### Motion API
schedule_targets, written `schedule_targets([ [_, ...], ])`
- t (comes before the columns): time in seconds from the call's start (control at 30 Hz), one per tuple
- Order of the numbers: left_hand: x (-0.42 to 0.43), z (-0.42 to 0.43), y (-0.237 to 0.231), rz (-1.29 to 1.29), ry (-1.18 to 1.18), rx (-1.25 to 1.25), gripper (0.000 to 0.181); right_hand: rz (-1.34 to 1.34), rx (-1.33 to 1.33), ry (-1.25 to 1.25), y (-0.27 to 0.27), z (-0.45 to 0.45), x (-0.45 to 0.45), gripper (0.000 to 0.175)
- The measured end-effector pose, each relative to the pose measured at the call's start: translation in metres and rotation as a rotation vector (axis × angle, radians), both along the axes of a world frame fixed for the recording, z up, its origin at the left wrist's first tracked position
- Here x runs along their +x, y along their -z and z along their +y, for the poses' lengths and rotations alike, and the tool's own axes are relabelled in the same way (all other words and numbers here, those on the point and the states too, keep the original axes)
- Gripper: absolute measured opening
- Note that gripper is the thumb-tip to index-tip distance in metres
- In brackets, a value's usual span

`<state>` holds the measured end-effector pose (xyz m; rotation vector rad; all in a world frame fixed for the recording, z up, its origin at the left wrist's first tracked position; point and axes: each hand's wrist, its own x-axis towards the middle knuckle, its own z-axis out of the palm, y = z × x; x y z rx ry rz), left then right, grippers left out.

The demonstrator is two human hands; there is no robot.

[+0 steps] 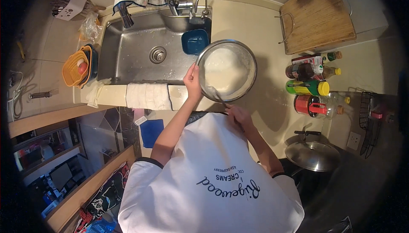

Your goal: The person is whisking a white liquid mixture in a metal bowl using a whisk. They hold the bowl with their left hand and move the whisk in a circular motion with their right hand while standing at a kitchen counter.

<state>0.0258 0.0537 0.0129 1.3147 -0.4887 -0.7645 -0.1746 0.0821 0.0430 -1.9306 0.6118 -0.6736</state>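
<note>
A round stainless steel bowl is on or just above the counter, beside the sink's right edge. Inside it lies a pale, wet batter or dough mass, with smears up the wall. My left hand grips the bowl's left rim, thumb on the outer side. In my right hand, close to my shirt, is the handle of a thin utensil. The utensil's tip reaches over the near rim into the batter; its end is coated, so its exact kind is unclear.
Left of the bowl is a steel sink holding a dark blue square basin. A yellow basket stands at far left. Right are a wooden cutting board, several bottles and a lidded pan. A towel drapes the sink's front edge.
</note>
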Motion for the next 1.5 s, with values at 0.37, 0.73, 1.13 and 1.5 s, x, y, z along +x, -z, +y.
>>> schedule_targets([
  [0.37,0.002,-0.003,-0.005,0.025,0.030,0.016,0.030,0.118,-0.134,0.304,0.007,0.004,0.008,0.010],
  [0.73,0.011,-0.004,0.005,-0.005,0.052,-0.050,0.033,0.002,-0.182,0.291,0.023,0.006,0.002,0.014],
  [1.13,0.012,0.000,0.006,-0.066,0.016,-0.020,0.031,0.068,-0.079,0.302,0.018,0.005,-0.015,0.011],
  [1.5,0.011,-0.004,0.003,-0.065,0.000,0.046,0.030,0.260,0.178,0.477,-0.017,-0.002,-0.009,0.010],
])
